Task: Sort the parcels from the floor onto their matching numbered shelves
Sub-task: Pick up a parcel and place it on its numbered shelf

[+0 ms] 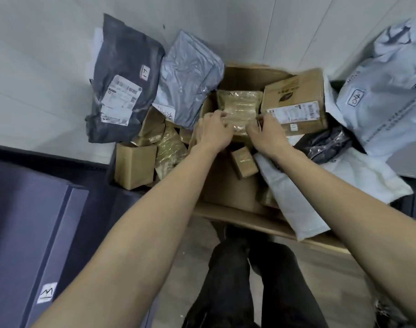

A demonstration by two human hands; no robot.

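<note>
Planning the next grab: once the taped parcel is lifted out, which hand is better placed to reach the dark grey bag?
Left, probably. The dark grey bag lies on the left hand side; the right hand would cross over.

We see a dark blue flat panel (36, 221) bearing a small white sticker (46, 292), beside pale wood-look flooring (192, 245).

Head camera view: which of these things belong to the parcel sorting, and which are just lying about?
Part of the job:
- taped parcel, held by left hand and right hand
- dark grey mailer
- labelled carton
- white bag
- small brown box

Just lying about:
- dark cabinet
- white wall
</note>
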